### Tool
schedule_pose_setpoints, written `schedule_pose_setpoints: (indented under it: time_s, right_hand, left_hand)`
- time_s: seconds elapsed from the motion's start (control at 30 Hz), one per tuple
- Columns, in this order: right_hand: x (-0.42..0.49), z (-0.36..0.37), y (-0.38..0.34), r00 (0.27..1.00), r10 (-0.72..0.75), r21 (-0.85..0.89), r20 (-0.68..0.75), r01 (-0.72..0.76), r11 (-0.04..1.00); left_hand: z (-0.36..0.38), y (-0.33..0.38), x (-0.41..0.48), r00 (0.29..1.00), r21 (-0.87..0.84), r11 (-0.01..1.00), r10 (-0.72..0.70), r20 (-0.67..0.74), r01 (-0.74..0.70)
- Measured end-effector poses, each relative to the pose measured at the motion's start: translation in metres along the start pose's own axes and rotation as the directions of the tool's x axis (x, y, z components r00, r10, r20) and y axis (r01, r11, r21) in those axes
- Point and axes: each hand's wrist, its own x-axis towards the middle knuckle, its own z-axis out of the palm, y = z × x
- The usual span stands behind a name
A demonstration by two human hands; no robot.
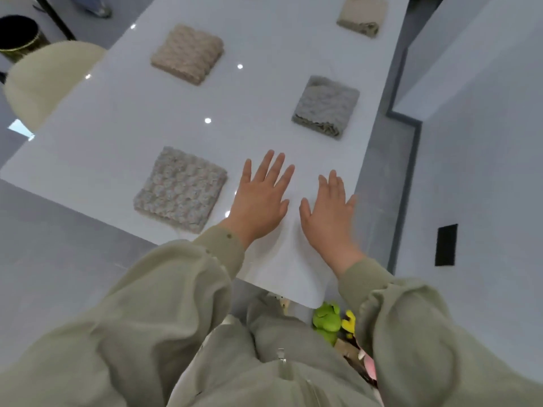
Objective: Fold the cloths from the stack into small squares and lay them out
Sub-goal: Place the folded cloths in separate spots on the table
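— So, from the head camera, what does the counter [123,133] look like?

— White and glossy, with small ceiling lights mirrored in it. Four folded cloths lie spread apart on it: a grey-beige square [180,189] at the near left, a beige square [188,54] further back on the left, a grey square [326,107] on the right, and a tan one [363,16] at the far right edge.

— And the hands?

— Both are empty, fingers spread flat. The left hand [260,198] lies just beside the near-left square, the right hand [329,215] close by it, both over a white cloth [291,259] that is hard to tell from the counter and hangs over the near edge.

— The room?

— Pale grey floor, a cream chair [44,83] at the left, a dark bin [17,36] behind it, and a green plush toy [326,318] below the counter's near edge. Olive sleeves [176,289] fill the foreground.
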Motion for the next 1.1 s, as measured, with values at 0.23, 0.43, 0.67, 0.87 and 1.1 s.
schedule_pose_setpoints:
  time_s: [0.23,0.43,0.67,0.87,1.1]
  right_hand:
    - [-0.005,-0.001,0.007,0.999,0.033,-0.016,0.005,-0.033,0.999]
    - [-0.015,0.007,-0.040,0.999,0.035,0.080,0.008,-0.036,0.996]
    - [-0.021,0.055,-0.119,0.990,0.128,0.310,0.053,-0.139,0.941]
    - [-0.027,0.071,-0.190,0.876,0.469,0.750,0.117,-0.387,0.537]
    - [-0.003,0.071,-0.237,0.843,0.524,0.847,0.126,-0.366,0.386]
  left_hand:
    - [0.004,-0.011,0.002,0.999,0.010,0.999,0.046,0.019,-0.047]
    - [0.006,-0.075,-0.018,1.000,-0.059,0.998,0.021,-0.005,-0.021]
    - [0.025,-0.191,-0.036,0.999,-0.557,0.829,-0.053,0.006,0.047]
    - [0.031,-0.246,-0.053,0.969,-0.891,0.389,-0.164,0.184,0.235]
    - [0.036,-0.225,-0.047,0.968,-0.939,0.243,-0.125,0.219,0.244]
